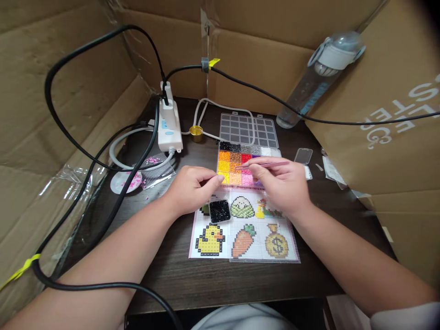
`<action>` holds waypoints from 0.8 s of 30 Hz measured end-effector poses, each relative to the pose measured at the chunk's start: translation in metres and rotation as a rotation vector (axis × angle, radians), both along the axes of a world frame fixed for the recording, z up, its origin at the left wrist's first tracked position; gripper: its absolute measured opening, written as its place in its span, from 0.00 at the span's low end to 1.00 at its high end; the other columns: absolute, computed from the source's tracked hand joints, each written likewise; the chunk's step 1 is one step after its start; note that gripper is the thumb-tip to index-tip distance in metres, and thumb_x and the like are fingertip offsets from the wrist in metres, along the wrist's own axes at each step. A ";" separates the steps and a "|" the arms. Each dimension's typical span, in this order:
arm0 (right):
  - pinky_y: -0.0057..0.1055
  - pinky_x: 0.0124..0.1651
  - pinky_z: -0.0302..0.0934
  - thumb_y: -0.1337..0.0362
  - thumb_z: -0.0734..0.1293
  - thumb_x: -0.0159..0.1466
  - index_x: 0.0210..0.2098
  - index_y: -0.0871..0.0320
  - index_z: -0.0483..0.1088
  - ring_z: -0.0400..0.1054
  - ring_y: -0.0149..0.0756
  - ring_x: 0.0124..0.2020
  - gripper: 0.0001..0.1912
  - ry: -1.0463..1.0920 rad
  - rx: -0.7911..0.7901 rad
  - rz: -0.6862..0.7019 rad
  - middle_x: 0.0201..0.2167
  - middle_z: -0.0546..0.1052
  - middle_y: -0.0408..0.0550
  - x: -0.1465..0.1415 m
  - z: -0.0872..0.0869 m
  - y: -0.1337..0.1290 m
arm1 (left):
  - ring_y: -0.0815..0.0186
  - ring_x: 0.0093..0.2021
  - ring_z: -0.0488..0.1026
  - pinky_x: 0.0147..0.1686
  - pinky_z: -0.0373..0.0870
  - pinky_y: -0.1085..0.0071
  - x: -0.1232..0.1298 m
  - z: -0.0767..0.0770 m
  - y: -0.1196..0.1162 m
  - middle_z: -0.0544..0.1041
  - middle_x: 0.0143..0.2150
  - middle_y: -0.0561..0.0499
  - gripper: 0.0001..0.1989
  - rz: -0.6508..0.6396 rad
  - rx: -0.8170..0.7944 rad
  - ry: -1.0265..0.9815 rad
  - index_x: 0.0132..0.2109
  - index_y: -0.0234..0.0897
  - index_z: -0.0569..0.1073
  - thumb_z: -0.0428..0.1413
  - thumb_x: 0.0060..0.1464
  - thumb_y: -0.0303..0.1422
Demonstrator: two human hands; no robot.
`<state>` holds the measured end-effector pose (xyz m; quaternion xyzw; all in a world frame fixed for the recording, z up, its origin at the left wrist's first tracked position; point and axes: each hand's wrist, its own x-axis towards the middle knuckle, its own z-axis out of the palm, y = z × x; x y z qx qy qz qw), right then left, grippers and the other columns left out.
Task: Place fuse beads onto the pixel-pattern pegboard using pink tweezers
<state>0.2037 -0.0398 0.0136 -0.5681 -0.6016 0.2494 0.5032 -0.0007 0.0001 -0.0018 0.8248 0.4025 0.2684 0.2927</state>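
Note:
My right hand (285, 185) grips pink tweezers (277, 164), whose tips point left over the orange beads in a compartment box (249, 187). The box holds small beads sorted by colour: black, grey, white, orange, brown, yellow, red, pink and purple. My left hand (192, 188) has its thumb and forefinger pinched together at the box's front left corner; what lies between them is too small to make out. Just below these fingers, a small clear box (220, 223) of black beads sits on a pattern sheet (259, 224) with pixel pictures, among them a duck, a carrot and a money bag.
A clear divided lid (249, 130) lies behind the bead box. Left of it are a gold cup (196, 134), a white power strip (170, 128) and a white dish (118, 182) with pink beads. Black cables (137, 160) loop across. A bottle (319, 78) leans against cardboard walls.

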 end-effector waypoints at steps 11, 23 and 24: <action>0.28 0.40 0.72 0.68 0.69 0.61 0.32 0.52 0.80 0.77 0.35 0.37 0.07 -0.039 -0.113 0.130 0.33 0.82 0.43 0.070 -0.013 -0.057 | 0.72 0.23 0.62 0.25 0.56 0.74 0.001 0.003 0.001 0.66 0.20 0.54 0.20 0.017 -0.014 0.049 0.23 0.33 0.71 0.50 0.59 0.39; 0.26 0.35 0.71 0.69 0.68 0.61 0.32 0.56 0.80 0.77 0.33 0.35 0.07 0.122 -0.173 0.211 0.33 0.82 0.46 0.068 -0.023 -0.055 | 0.71 0.24 0.66 0.25 0.61 0.74 0.001 0.004 0.001 0.72 0.22 0.53 0.20 0.075 -0.039 0.096 0.26 0.35 0.75 0.51 0.58 0.43; 0.25 0.34 0.71 0.69 0.68 0.61 0.32 0.56 0.80 0.77 0.33 0.34 0.07 0.124 -0.181 0.208 0.33 0.82 0.46 0.068 -0.023 -0.055 | 0.71 0.24 0.66 0.25 0.61 0.74 0.002 0.004 0.001 0.72 0.22 0.53 0.20 0.077 -0.035 0.099 0.26 0.35 0.75 0.51 0.58 0.43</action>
